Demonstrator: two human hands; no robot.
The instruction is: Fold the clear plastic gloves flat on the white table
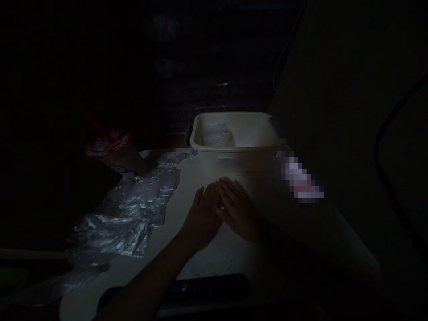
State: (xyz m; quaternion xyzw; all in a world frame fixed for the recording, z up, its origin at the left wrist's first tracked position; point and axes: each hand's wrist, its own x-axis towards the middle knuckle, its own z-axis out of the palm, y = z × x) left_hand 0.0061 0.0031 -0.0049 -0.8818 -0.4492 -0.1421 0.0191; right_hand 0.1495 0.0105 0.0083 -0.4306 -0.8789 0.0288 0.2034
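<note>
The scene is very dark. My left hand lies palm down on a white tabletop, its fingers stretched forward. Beside it, my right hand is also laid flat with fingers extended, and the two touch or nearly touch at the fingers. A tiny pale spot shows between them, too small to make out. Just beyond the fingertips stands a cream plastic bin with a clear plastic-wrapped bundle inside. Left of my left hand, crumpled clear plastic bags lie spread over the table edge.
A lidded drink cup with a red straw stands tilted at the back left. To the bin's right is a blurred-out pinkish-white item. A dark slot runs along the near table edge. A cable hangs at the right.
</note>
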